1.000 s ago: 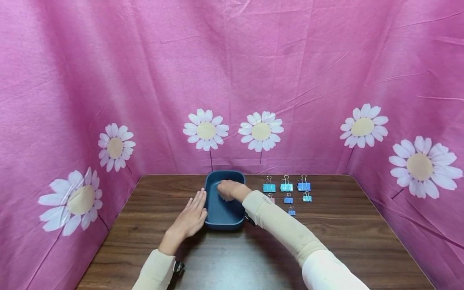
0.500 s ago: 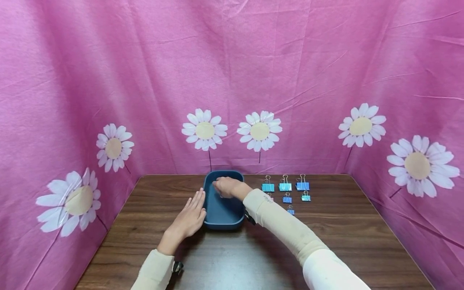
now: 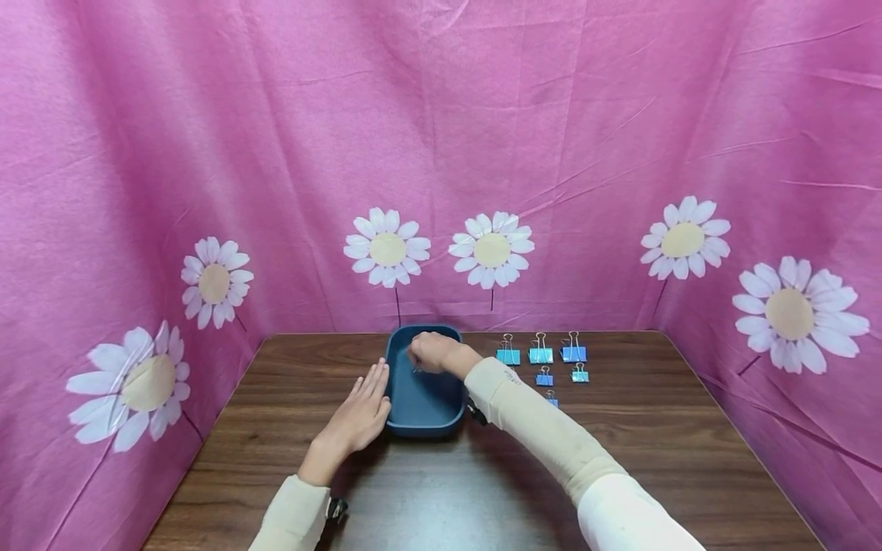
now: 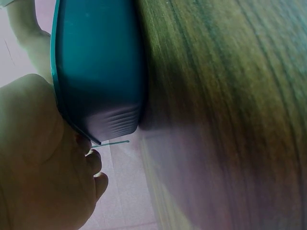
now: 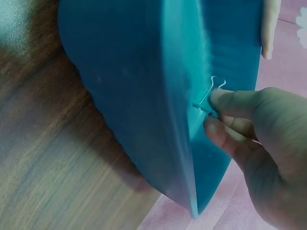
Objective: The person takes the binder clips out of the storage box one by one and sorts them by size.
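Note:
A dark blue plastic bin [image 3: 423, 431] stands upright near the back of the wooden table. Flat against its left side lies my left hand [image 3: 360, 413], fingers straight; the left wrist view has the bin's outer wall [image 4: 98, 62] beside the palm. My right hand [image 3: 437, 353] reaches inside the bin. Between thumb and fingers it pinches a small binder clip [image 5: 205, 109] with silver wire handles, close to the bin's inner wall in the right wrist view. I cannot tell the clip's colour for certain.
Right of the bin, binder clips stand in rows: a teal clip [image 3: 508, 357], a turquoise clip [image 3: 540, 355] and a blue clip [image 3: 573, 354] at the back, smaller ones in front. My right sleeve [image 3: 537, 425] covers part of that area. A pink flowered cloth [image 3: 441, 153] hangs behind.
My right hand has shifted slightly within the bin, and a bit of clip wire now shows below its fingers. The pink clip is now hidden by the sleeve. The left hand stays against the bin.

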The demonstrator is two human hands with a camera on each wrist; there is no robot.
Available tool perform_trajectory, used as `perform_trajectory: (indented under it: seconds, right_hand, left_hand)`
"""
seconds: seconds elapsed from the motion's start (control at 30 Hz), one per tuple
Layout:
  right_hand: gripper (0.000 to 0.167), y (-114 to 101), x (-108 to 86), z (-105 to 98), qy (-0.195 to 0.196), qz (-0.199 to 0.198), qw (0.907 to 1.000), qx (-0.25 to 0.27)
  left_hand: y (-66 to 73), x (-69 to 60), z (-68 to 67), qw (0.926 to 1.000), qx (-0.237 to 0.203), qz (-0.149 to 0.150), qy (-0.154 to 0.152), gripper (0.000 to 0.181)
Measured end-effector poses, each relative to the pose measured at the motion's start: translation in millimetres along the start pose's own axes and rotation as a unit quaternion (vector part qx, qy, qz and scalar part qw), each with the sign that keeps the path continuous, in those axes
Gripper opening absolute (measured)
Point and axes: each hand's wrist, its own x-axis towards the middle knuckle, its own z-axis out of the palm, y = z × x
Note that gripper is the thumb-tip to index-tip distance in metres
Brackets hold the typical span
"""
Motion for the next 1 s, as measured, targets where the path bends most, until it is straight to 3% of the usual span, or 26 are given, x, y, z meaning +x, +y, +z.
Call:
perform_trajectory:
  seconds: [0.6, 1.0]
  right_hand:
    - [0.017, 16, -9.2, -3, 0.057, -0.014, 0.9977, 0.036]
    - [0.015, 26, -24.8, -7, 0.125, -0.052, 0.9888, 0.064]
  left_hand:
    - [1.0, -0.4, 0.7, 0.9999, 0.005, -0.005, -0.010, 0.062]
    - [-0.8, 0.5, 1.9, 0.9999, 0.008, -0.005, -0.004, 0.062]
